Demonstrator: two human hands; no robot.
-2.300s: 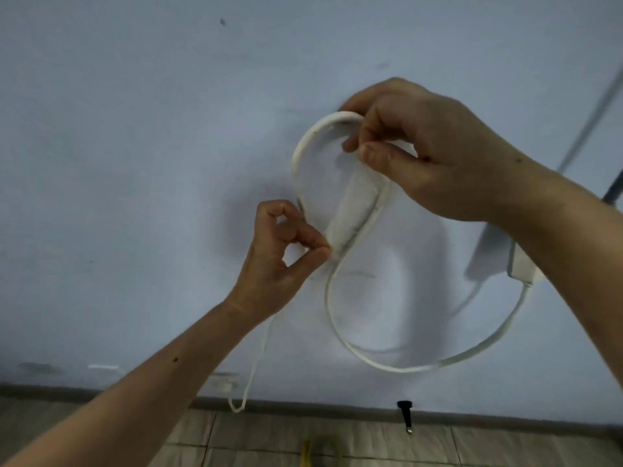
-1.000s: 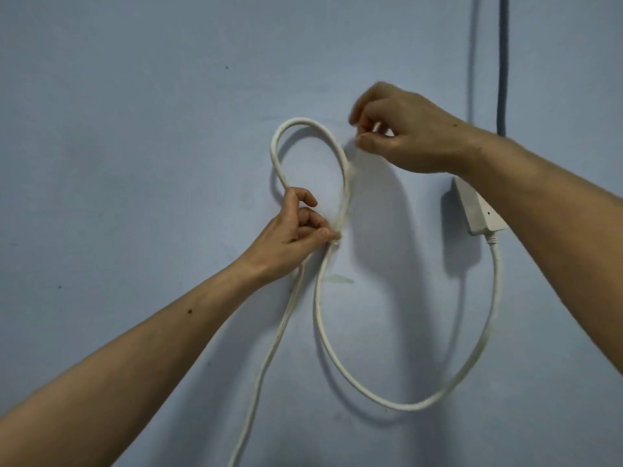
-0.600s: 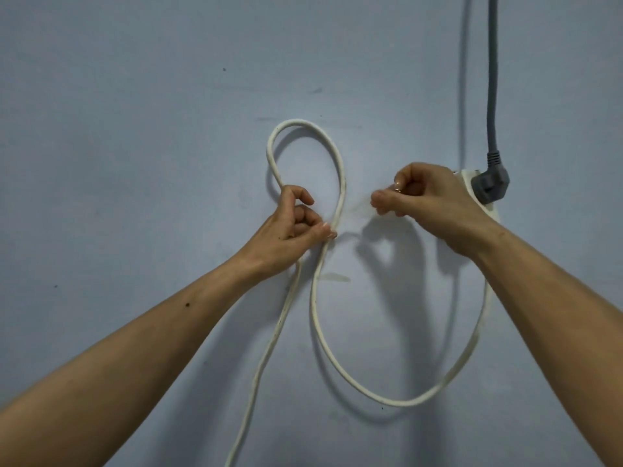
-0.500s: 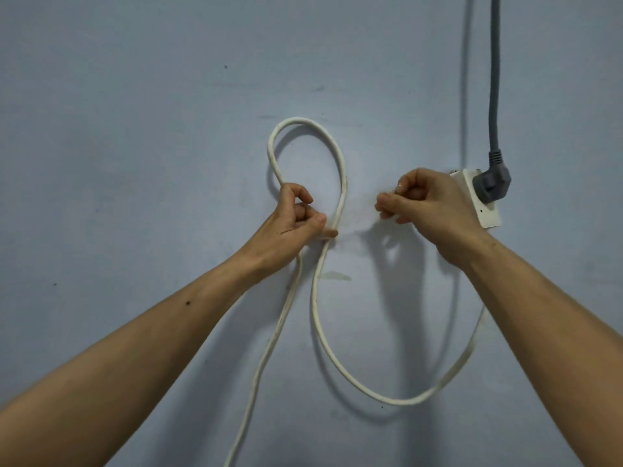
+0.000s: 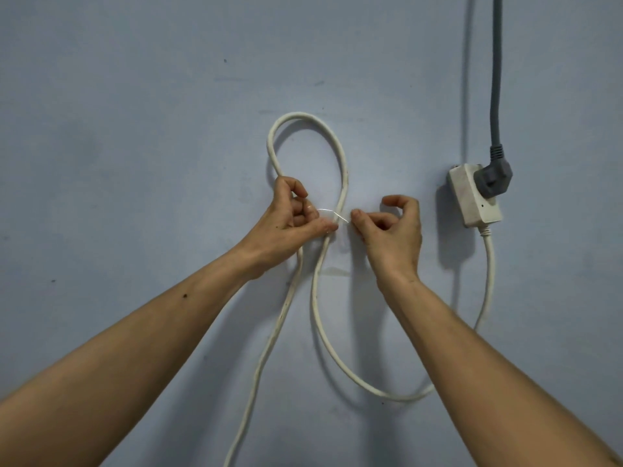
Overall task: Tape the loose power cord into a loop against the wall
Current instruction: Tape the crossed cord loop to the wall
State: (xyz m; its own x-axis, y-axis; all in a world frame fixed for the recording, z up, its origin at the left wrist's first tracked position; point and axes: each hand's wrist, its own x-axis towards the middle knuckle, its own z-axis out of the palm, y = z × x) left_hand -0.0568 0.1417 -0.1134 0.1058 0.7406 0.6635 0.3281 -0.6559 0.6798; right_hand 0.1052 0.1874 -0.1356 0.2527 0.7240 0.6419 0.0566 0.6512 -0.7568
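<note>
The left hand pinches the white power cord where its loop crosses on the blue wall. The right hand pinches clear tape beside it.

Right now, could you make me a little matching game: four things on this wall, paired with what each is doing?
Things:
1. white cord
2. grey plug
3. left hand
4. clear tape

States:
a. seated in the white socket box
b. stretched across the cord crossing
c. looped above the hands
d. pinching the cord crossing

Pairs: 1-c, 2-a, 3-d, 4-b
</note>
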